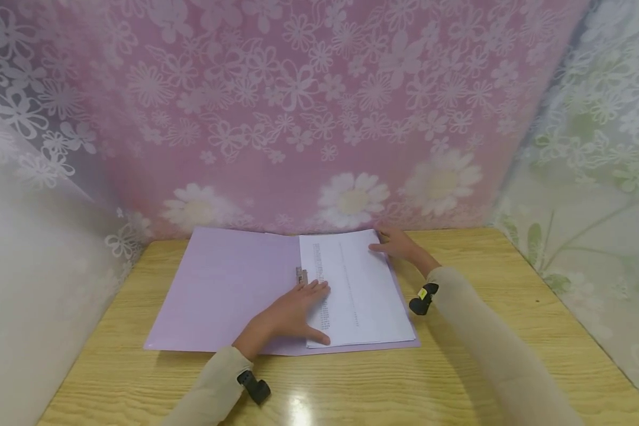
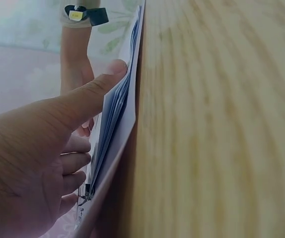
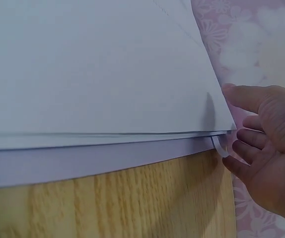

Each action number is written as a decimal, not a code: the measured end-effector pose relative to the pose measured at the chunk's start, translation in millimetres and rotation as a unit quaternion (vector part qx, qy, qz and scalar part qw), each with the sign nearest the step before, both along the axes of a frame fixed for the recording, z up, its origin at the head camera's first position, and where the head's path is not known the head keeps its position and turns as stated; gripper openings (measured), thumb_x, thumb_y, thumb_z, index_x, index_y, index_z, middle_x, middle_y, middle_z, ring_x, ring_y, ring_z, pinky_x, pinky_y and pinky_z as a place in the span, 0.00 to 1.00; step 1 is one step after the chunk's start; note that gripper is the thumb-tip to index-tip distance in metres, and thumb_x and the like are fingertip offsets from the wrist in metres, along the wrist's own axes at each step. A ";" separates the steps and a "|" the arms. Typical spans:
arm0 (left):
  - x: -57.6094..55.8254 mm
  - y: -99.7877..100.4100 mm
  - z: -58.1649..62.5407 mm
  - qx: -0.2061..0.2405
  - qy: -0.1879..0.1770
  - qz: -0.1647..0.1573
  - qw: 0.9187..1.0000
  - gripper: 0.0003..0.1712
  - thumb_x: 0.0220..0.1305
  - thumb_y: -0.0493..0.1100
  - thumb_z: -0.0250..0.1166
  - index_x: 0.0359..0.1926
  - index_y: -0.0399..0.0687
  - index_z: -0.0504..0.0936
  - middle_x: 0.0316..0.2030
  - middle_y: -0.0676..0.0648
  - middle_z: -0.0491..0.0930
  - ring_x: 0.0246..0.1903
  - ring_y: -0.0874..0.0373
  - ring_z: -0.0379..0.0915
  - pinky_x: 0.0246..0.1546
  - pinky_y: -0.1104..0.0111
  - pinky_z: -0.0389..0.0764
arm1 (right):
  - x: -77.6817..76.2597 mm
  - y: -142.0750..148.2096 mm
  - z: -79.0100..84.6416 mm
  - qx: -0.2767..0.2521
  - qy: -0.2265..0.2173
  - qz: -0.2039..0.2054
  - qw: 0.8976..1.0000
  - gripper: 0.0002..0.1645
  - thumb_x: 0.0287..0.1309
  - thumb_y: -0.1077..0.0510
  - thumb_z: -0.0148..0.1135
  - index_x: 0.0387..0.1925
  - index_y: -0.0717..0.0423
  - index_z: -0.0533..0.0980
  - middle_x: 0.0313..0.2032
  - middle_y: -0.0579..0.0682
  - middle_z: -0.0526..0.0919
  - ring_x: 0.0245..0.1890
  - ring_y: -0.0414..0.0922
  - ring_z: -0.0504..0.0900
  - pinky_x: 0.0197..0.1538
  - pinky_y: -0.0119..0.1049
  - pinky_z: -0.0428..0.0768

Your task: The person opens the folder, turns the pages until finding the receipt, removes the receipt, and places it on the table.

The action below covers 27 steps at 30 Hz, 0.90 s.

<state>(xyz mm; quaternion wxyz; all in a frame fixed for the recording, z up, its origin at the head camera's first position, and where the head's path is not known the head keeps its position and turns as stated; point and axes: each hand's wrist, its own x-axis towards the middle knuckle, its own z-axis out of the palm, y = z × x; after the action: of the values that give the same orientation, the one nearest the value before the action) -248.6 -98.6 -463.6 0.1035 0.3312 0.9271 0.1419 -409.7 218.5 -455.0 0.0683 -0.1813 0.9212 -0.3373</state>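
Observation:
An open lilac file folder (image 1: 234, 284) lies on the table, a stack of printed paper (image 1: 362, 296) on its right half. A metal clip (image 1: 300, 276) sits by the folder's spine. My left hand (image 1: 293, 310) rests spread over the paper's left side, near the clip; in the left wrist view its thumb lies along the sheets' near edge. My right hand (image 1: 399, 244) is at the far right corner of the stack. In the right wrist view its thumb and loosely bent fingers are around that corner, next to a small curled pale strip (image 3: 219, 147).
The wooden table (image 1: 511, 331) carries the folder near its back edge. Behind hangs a pink floral curtain (image 1: 298, 148), with a pale wall (image 1: 26, 266) at left and a flowered sheet (image 1: 607, 236) at right. Each wrist wears a black strapped device (image 1: 423, 299).

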 end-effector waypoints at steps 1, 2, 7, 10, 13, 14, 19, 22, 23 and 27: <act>0.2 0.4 0.0 -0.003 0.001 0.001 1.000 0.66 0.51 0.75 0.71 0.80 0.47 0.55 0.81 0.48 0.50 0.81 0.51 0.44 0.80 0.54 0.48 | -0.9 0.5 -0.3 0.006 -0.001 -0.002 1.000 0.44 0.68 0.54 0.66 0.75 0.70 0.58 0.76 0.70 0.57 0.77 0.68 0.54 0.76 0.62 0.57; 0.7 0.9 0.4 -0.005 0.001 0.001 1.000 0.66 0.51 0.75 0.71 0.80 0.47 0.55 0.81 0.48 0.51 0.81 0.51 0.44 0.80 0.54 0.49 | -1.8 0.9 -0.7 0.012 0.000 -0.003 1.000 0.45 0.68 0.53 0.66 0.75 0.70 0.58 0.76 0.70 0.57 0.77 0.68 0.53 0.77 0.62 0.57; 1.9 3.0 1.8 -0.011 -0.001 0.001 1.000 0.65 0.51 0.74 0.71 0.79 0.45 0.57 0.81 0.48 0.51 0.81 0.50 0.45 0.80 0.54 0.49 | -3.3 2.4 -0.4 0.017 0.007 -0.002 1.000 0.44 0.68 0.54 0.65 0.75 0.70 0.58 0.76 0.71 0.57 0.77 0.69 0.52 0.77 0.63 0.55; 2.5 3.7 2.3 -0.014 0.000 0.001 1.000 0.64 0.52 0.74 0.71 0.79 0.45 0.57 0.80 0.47 0.52 0.81 0.50 0.45 0.80 0.54 0.49 | -3.7 2.8 -0.1 0.019 0.007 -0.003 1.000 0.44 0.68 0.54 0.65 0.75 0.70 0.58 0.76 0.71 0.57 0.77 0.69 0.53 0.77 0.63 0.56; 2.8 4.2 2.7 -0.014 -0.001 0.000 1.000 0.64 0.52 0.73 0.71 0.79 0.44 0.58 0.80 0.47 0.52 0.81 0.50 0.45 0.80 0.55 0.49 | -3.7 3.3 -0.1 0.020 0.004 -0.002 1.000 0.44 0.68 0.53 0.65 0.75 0.68 0.58 0.76 0.70 0.57 0.77 0.68 0.53 0.76 0.63 0.57; 3.0 4.3 3.0 -0.013 -0.002 0.000 1.000 0.64 0.52 0.73 0.71 0.79 0.44 0.58 0.80 0.47 0.52 0.81 0.50 0.45 0.80 0.54 0.49 | -3.7 3.3 -0.1 0.018 0.002 -0.003 1.000 0.43 0.68 0.53 0.65 0.75 0.68 0.59 0.76 0.69 0.57 0.77 0.68 0.54 0.76 0.63 0.57; 3.2 3.6 3.8 -0.013 -0.006 0.001 1.000 0.64 0.52 0.73 0.72 0.79 0.44 0.58 0.80 0.46 0.52 0.81 0.50 0.46 0.80 0.54 0.49 | -3.4 1.6 1.9 -0.015 0.017 0.003 1.000 0.36 0.69 0.58 0.64 0.73 0.65 0.65 0.76 0.67 0.59 0.75 0.69 0.59 0.74 0.64 0.62; 3.6 2.8 4.1 -0.009 -0.009 0.003 1.000 0.64 0.52 0.72 0.72 0.79 0.44 0.58 0.80 0.46 0.52 0.81 0.50 0.45 0.80 0.54 0.49 | -3.5 -0.4 4.9 -0.057 0.019 0.006 0.998 0.33 0.68 0.62 0.63 0.71 0.66 0.67 0.74 0.68 0.62 0.73 0.69 0.64 0.72 0.63 0.66; 3.6 2.5 4.2 -0.008 -0.010 0.004 1.000 0.64 0.52 0.72 0.72 0.79 0.44 0.58 0.80 0.47 0.52 0.81 0.50 0.45 0.80 0.54 0.48 | -3.6 -1.2 6.0 -0.073 0.017 0.005 0.997 0.34 0.68 0.63 0.64 0.71 0.68 0.66 0.73 0.69 0.64 0.72 0.69 0.66 0.71 0.62 0.68; 3.5 1.5 4.3 -0.004 -0.011 0.009 1.000 0.64 0.51 0.72 0.73 0.79 0.44 0.58 0.80 0.47 0.52 0.81 0.50 0.45 0.80 0.54 0.48 | -3.6 -2.6 10.4 -0.115 0.014 0.003 0.993 0.36 0.68 0.65 0.63 0.72 0.73 0.63 0.68 0.73 0.70 0.68 0.68 0.72 0.67 0.58 0.74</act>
<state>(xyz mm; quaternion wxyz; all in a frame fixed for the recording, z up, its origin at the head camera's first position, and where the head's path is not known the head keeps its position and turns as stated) -245.1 -97.2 -459.3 0.1140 0.3204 0.9295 0.1431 -413.3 215.9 -444.5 0.0347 -0.1954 0.8767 -0.4381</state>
